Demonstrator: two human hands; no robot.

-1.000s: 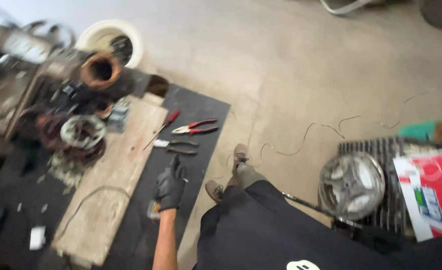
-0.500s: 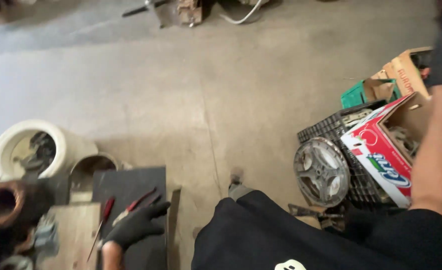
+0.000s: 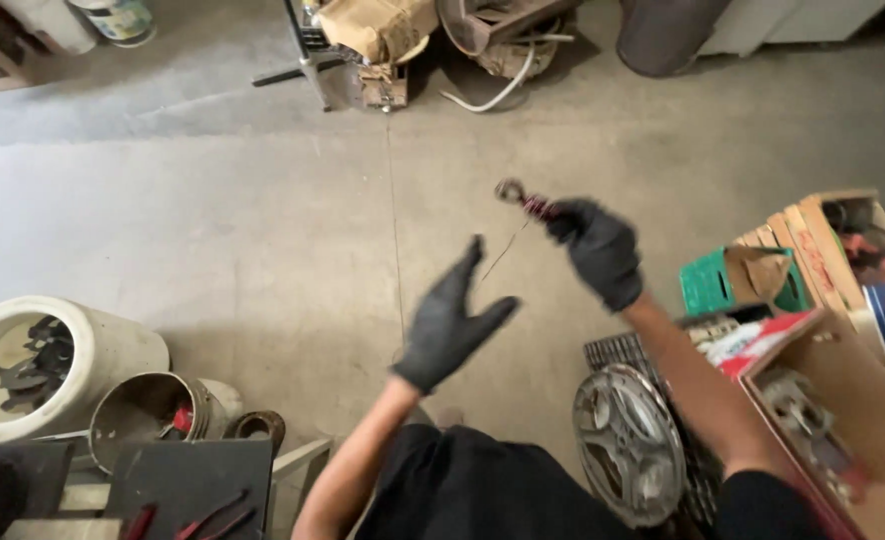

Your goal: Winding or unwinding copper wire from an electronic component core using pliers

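Observation:
Both my hands wear black gloves and are raised over the concrete floor. My right hand grips a small metal tool with a dark red handle and a ring-shaped end; a thin wire hangs down from it. My left hand is held up just left of it, fingers spread and holding nothing, a short gap away from the tool.
A round metal fan cover lies on a black crate at lower right, beside cardboard boxes and a green box. White bucket with metal parts and a metal can stand at lower left. Clutter lines the far wall.
My view swung from the workbench toward the open floor. My right hand came in from the boxes holding the tool, and my left hand rose from the bench toward it.

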